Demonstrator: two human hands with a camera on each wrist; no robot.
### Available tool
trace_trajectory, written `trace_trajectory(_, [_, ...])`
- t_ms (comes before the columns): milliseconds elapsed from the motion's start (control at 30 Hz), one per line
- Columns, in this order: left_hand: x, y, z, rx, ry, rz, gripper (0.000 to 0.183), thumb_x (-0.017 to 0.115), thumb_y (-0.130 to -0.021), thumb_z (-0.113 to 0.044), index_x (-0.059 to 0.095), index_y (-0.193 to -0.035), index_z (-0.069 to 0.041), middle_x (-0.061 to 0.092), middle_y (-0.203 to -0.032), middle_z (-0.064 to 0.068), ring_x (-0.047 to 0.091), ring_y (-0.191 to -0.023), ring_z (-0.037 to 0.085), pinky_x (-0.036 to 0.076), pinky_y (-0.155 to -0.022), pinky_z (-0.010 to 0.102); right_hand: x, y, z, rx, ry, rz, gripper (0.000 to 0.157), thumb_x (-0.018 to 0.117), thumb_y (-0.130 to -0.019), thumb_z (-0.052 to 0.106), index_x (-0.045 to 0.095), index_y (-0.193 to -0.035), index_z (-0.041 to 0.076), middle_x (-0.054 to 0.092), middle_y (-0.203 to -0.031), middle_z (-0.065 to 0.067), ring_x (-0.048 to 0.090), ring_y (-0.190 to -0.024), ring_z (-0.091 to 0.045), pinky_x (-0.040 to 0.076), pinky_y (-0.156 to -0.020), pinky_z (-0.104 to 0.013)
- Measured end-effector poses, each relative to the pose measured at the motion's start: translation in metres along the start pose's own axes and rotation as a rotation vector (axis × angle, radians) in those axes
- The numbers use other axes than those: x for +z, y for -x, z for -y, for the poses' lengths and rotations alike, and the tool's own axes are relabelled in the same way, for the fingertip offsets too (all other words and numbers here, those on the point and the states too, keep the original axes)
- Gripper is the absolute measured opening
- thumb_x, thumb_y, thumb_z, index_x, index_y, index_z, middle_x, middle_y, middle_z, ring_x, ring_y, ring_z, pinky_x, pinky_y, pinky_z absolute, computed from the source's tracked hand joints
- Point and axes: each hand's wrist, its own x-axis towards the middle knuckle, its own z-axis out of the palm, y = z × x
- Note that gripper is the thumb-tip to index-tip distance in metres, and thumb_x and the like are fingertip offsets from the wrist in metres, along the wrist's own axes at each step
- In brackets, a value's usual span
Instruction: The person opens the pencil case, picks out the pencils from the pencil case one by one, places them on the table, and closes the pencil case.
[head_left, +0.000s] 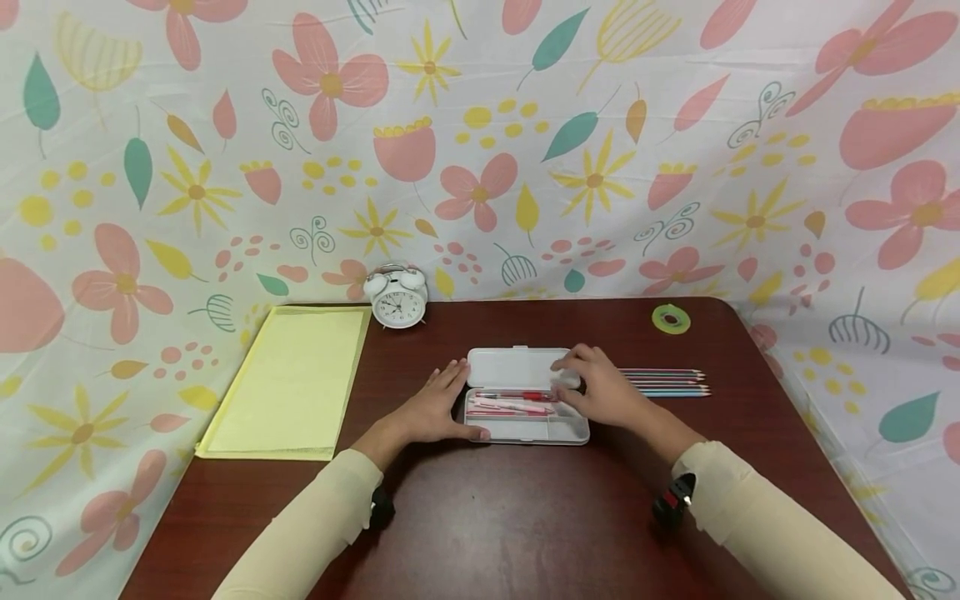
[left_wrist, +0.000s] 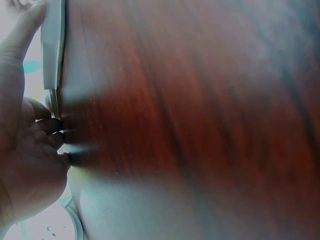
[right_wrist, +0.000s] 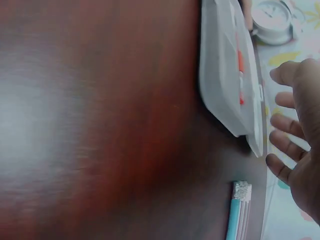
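A white pencil case lies on the table with its lid folded back. In its back compartment are a red pen and several pink-and-white pens. At the case's left end is my left hand, thumb at the front corner and straight fingers beside the lid. My right hand hovers over the right end, fingers loosely bent and spread, holding nothing in the right wrist view. Several pencils lie side by side just right of it, their eraser ends hidden by the hand in the head view.
On the left lies a yellow zip folder. A white alarm clock stands at the back edge, and a green roll of tape lies at the back right. Flowered cloth hangs behind and beside the brown table.
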Motion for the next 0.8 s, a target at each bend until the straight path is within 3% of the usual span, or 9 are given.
trace_trajectory(200, [-0.009,0.006,-0.016,-0.005,-0.018,-0.001,0.137,0.082,-0.087,-0.074,0.010,-0.177,-0.002,0.009,-0.187,0.018,0.005,-0.176,0.034,0.006,-0.143,0.056,0.000,-0.025,-0.010,0.165,0.005,0.056,0.057,0.078,-0.104,0.028,0.062,-0.154,0.006,0.059,-0.149,-0.027,0.056,-0.134,-0.049,0.054,-0.107,-0.068])
trace_trajectory(433, [-0.009,0.007,-0.020,-0.026,-0.047,-0.006,0.132,0.083,-0.090,-0.068,0.009,-0.177,-0.002,0.011,-0.187,0.017,0.007,-0.176,0.034,0.008,-0.143,0.054,0.004,-0.044,-0.006,0.274,0.017,0.170,0.062,0.075,-0.104,0.029,0.056,-0.159,0.008,0.059,-0.153,-0.031,0.054,-0.143,-0.056,0.052,-0.114,-0.070])
trace_trajectory(633, [-0.008,0.008,-0.021,-0.041,-0.024,-0.019,0.136,0.086,-0.088,-0.067,0.006,-0.178,-0.003,0.012,-0.187,0.017,0.008,-0.176,0.033,0.008,-0.143,0.054,0.002,-0.047,-0.004,0.284,0.006,0.148,0.057,0.073,-0.105,0.026,0.058,-0.158,0.008,0.060,-0.152,-0.030,0.051,-0.146,-0.058,0.051,-0.115,-0.071])
trace_trajectory(800, [-0.009,0.009,-0.024,-0.075,0.017,-0.055,0.149,0.091,-0.082,-0.067,-0.006,-0.178,-0.005,0.013,-0.186,0.021,0.013,-0.175,0.032,0.011,-0.143,0.053,-0.007,-0.041,-0.002,0.211,0.000,0.097,0.057,0.071,-0.104,0.020,0.058,-0.158,0.008,0.057,-0.155,-0.030,0.051,-0.143,-0.057,0.050,-0.112,-0.072])
